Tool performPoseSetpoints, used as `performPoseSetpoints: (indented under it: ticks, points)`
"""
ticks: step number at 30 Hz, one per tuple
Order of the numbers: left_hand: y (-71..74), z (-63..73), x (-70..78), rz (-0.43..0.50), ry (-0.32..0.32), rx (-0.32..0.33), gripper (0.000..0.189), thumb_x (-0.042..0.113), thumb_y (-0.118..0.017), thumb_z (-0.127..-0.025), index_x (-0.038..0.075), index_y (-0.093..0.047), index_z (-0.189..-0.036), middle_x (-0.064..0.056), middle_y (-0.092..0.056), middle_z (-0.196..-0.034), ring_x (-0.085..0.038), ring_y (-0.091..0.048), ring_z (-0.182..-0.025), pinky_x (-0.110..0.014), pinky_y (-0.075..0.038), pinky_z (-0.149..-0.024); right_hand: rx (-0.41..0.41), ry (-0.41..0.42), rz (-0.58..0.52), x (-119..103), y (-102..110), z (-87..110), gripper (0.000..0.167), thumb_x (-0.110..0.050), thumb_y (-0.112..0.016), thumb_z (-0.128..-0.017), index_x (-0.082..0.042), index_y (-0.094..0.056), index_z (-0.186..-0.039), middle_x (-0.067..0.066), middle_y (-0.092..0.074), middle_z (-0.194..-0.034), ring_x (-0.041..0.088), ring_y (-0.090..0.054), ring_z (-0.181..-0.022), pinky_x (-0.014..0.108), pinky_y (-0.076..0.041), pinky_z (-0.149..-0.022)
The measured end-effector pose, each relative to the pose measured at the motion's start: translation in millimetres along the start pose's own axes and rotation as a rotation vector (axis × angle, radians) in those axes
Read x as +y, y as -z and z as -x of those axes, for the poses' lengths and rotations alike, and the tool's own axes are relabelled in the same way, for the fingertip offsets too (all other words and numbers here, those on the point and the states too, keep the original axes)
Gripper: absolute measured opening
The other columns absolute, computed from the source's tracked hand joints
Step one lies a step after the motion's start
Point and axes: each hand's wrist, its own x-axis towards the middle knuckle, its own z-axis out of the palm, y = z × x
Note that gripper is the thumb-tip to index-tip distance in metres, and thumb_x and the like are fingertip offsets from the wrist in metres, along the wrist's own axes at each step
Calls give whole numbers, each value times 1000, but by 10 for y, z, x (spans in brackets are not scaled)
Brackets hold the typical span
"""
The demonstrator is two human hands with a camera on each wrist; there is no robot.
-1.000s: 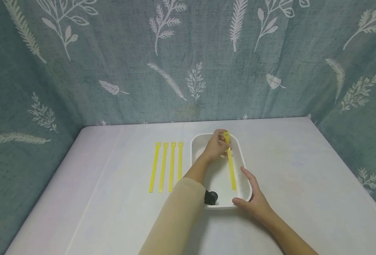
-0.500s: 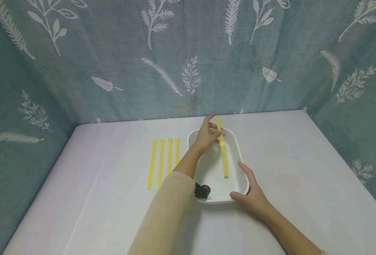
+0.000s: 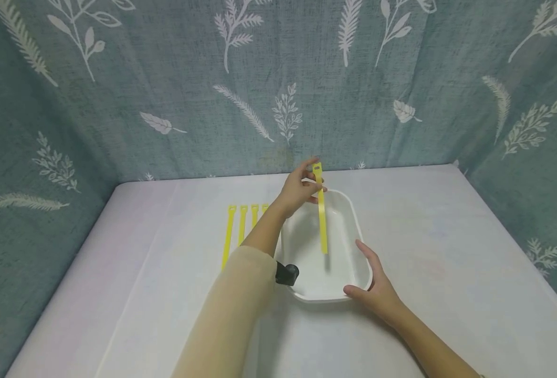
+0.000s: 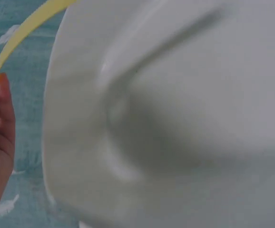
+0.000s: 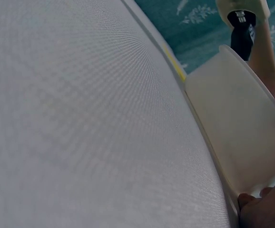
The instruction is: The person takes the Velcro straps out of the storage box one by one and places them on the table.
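A yellow cable strap (image 3: 323,226) with a slotted head is pinched near its top by my left hand (image 3: 297,191). It hangs over the white tray (image 3: 339,268), its lower end above the tray floor. In the left wrist view the strap (image 4: 25,26) curves up from the fingertips (image 4: 3,83), and its shadow falls inside the tray. My right hand (image 3: 379,296) holds the tray's near right corner, thumb at the near rim and fingers along the right side. The right wrist view shows the outer wall of the tray (image 5: 232,114) beside that hand.
Several more yellow straps (image 3: 229,231) lie side by side on the pale table (image 3: 165,294), left of the tray and partly behind the left sleeve (image 3: 231,310). A black wrist camera (image 3: 287,274) overlaps the tray's left edge. A patterned teal curtain (image 3: 188,147) stands behind the table.
My left hand has moved up and to the left with the strap, raising it from low in the tray to above it. The right hand stays at the tray corner.
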Motion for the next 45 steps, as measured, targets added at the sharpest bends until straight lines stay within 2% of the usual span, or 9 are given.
performPoseSetpoints:
  ticks: [10, 17, 20, 27, 32, 36, 40, 42, 45]
  points:
    - [246, 34, 106, -53, 29, -1, 65, -2, -54, -93, 22, -30, -148, -8, -45, -102, -27, -64, -104, -31, -58, -66, -12, 3, 12, -3, 6, 1, 93, -10, -71, -78, -26, -16, -151, 16, -15, -151, 34, -36, -122, 20, -41, -91]
    - [408, 119, 199, -84, 53, -29, 66, -3, -54, -93, 22, -28, -148, -5, -39, -96, -30, -63, -107, -31, -58, -66, -1, -5, 37, 5, 9, 24, 94, -10, -72, -77, -27, -16, -151, 13, -11, -154, 34, -27, -129, 43, -37, -97]
    - [472, 137, 228, -87, 51, -10, 66, -4, -53, -93, 21, -27, -148, -5, -38, -98, -33, -62, -108, -31, -58, -66, -2, -5, 38, 8, 25, 44, 93, -11, -71, -78, -28, -15, -151, 14, -8, -155, 36, -23, -131, 43, -38, -96]
    - [715, 226, 291, -114, 43, 34, 66, -3, -53, -93, 19, -24, -149, -4, -37, -102, -33, -60, -110, -31, -58, -70, 10, -11, 21, -14, -6, 32, 92, -10, -71, -78, -26, -16, -151, 18, -17, -151, 35, -40, -119, 19, -42, -90]
    - [858, 304, 300, -144, 49, 57, 67, -3, -53, -93, 18, -23, -150, -5, -37, -100, -36, -59, -111, -34, -58, -71, 7, -15, 35, -12, -5, 19, 92, -12, -71, -78, -28, -16, -150, 16, -17, -151, 34, -38, -122, 20, -41, -91]
    - [891, 351, 302, -161, 59, 33, 68, -4, -53, -93, 18, -23, -149, -6, -38, -99, -35, -61, -109, -37, -58, -72, 7, -19, 52, -11, 7, 11, 93, -14, -72, -78, -28, -16, -150, 15, -15, -153, 35, -33, -128, 39, -39, -100]
    - [891, 437, 300, -200, 73, -25, 67, -3, -53, -92, 18, -24, -149, -7, -38, -99, -35, -61, -109, -37, -58, -70, -3, -17, 43, -10, 13, 13, 94, -16, -72, -78, -27, -14, -151, 17, -10, -154, 42, -21, -136, 65, -25, -104]
    - [905, 493, 292, -211, 78, -62, 67, -3, -53, -93, 17, -23, -150, -8, -38, -99, -35, -61, -109, -36, -58, -70, -9, -14, 39, -10, 15, 18, 95, -17, -73, -78, -27, -13, -151, 18, -7, -155, 44, -12, -139, 71, -18, -103]
    - [943, 590, 292, -230, 79, -98, 67, -2, -53, -93, 18, -23, -150, -8, -38, -101, -34, -61, -108, -36, -58, -70, -16, -6, 44, -10, 20, 19, 95, -19, -74, -78, -27, -13, -151, 16, -6, -156, 45, -7, -140, 73, -17, -102]
